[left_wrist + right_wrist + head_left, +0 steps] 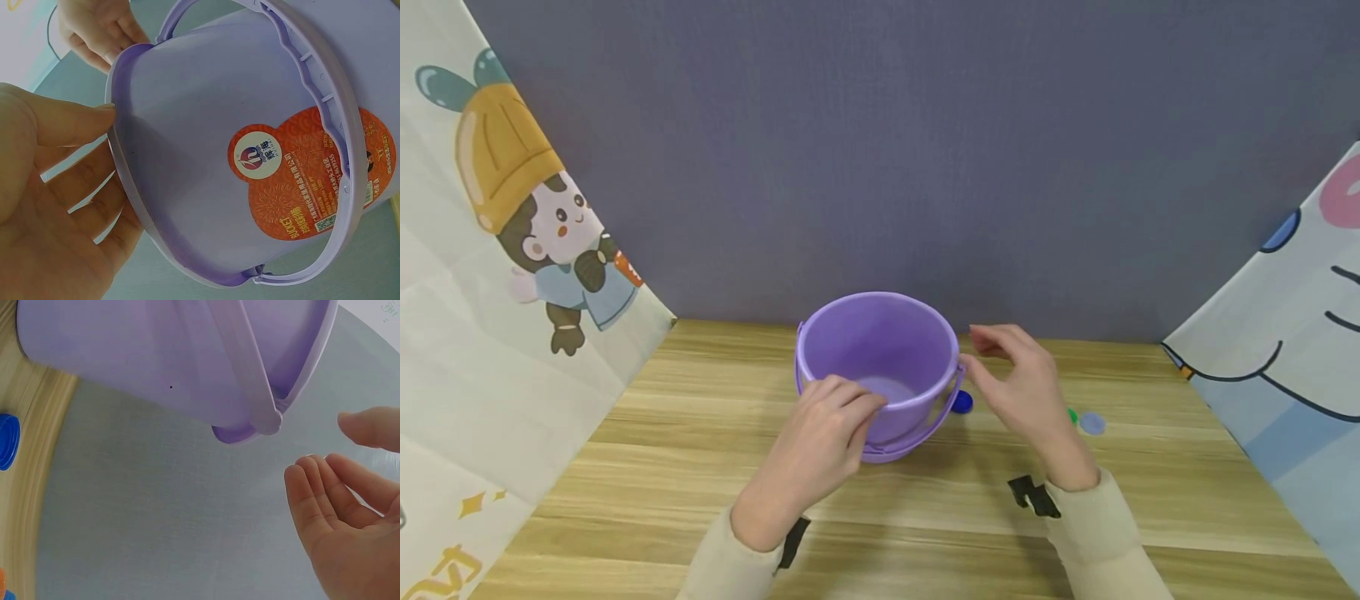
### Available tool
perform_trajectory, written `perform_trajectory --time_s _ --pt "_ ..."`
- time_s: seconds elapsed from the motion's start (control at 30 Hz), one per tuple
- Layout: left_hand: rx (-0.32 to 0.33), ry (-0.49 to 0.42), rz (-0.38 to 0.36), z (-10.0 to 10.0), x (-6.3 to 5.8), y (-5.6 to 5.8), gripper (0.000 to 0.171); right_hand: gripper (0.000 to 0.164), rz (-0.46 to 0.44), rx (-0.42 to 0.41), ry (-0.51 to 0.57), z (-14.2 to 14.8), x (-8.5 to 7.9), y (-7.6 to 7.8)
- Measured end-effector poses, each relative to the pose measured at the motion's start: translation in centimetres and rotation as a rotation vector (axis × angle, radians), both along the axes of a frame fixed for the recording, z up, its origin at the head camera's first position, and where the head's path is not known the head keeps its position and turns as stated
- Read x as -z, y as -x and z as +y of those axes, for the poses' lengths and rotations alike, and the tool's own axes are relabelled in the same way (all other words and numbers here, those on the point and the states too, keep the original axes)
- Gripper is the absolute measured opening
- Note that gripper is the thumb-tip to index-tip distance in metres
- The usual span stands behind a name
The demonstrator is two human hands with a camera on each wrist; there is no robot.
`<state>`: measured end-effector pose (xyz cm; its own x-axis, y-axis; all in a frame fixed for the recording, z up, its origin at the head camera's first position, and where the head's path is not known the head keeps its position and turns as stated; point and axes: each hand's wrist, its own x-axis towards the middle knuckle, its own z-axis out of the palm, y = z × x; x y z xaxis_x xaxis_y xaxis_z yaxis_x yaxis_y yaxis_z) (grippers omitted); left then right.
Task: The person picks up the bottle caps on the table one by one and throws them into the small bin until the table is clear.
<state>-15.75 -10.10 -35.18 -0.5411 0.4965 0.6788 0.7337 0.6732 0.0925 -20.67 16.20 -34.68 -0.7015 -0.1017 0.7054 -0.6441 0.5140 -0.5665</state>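
A purple bucket [898, 423] stands upright on the wood-patterned table, and its inside looks bare down to the bottom. Its handle [353, 125] hangs down on the near side, over a red label [300, 175]. My left hand [823, 429] holds the near rim, thumb on the outer side and fingers over the inner side. Just off the bucket's right side is my right hand [1018, 383], with fingers bent loosely and thumb apart from them. In the right wrist view, nothing lies between that hand's thumb and fingers [312, 494].
A dark blue cap [962, 402] lies on the table close to the bucket's right. Farther right are a pale blue disc [1092, 423] and a green piece [1072, 415], partly hidden by my right wrist. A grey backdrop [910, 167] rises behind; printed cloths flank both sides.
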Motion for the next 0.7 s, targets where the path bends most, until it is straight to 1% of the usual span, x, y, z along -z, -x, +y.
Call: perform_trajectory --time_s 0.3,0.4,0.7 --pt "0.003 0.001 -0.004 0.0 0.0 0.0 0.018 0.038 -0.041 0.015 -0.007 0.5 0.8 0.3" --pt "0.001 0.001 -0.004 0.0 0.0 0.0 0.018 0.037 -0.066 0.021 -0.012 0.7 1.2 0.5" --pt "-0.006 0.005 0.007 -0.1 0.0 0.0 0.017 0.034 -0.214 0.037 -0.009 1.4 2.6 1.5"
